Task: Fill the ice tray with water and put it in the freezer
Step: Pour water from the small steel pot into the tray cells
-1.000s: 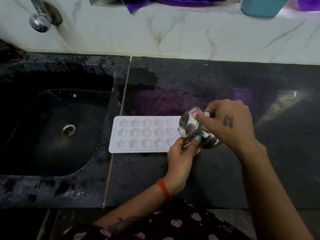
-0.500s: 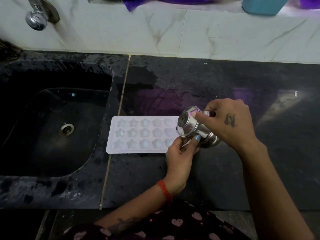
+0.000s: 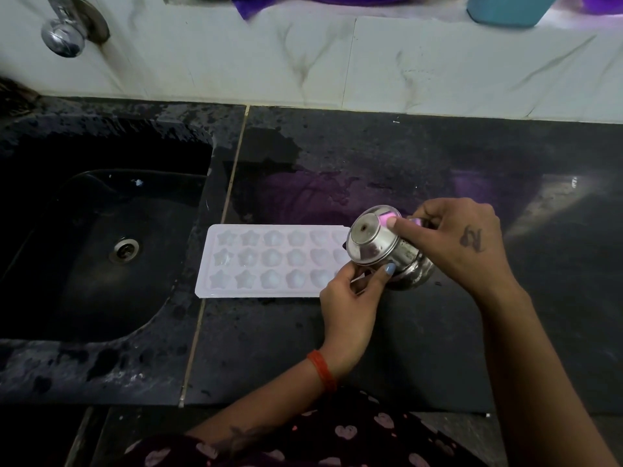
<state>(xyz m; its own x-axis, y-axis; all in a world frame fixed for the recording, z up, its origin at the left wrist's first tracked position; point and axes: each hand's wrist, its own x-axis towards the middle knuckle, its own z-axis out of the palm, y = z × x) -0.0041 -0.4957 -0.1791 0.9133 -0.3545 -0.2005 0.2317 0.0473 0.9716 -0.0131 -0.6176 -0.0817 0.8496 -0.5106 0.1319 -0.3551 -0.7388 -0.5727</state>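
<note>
my right hand [image 3: 462, 244] still grips the steel pot [image 3: 384, 251], tipped on its side over the right end of the ice tray [image 3: 269, 261]. my left hand [image 3: 350, 298] still pinches the tray's near edge. tray stays on the counter [image 3: 438, 348] beside the sink [image 3: 101, 230]; nothing has moved much.

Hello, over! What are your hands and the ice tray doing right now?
Both hands tipping steel pot over ice tray. Tray flat on counter beside sink. Nothing in the way.
</note>
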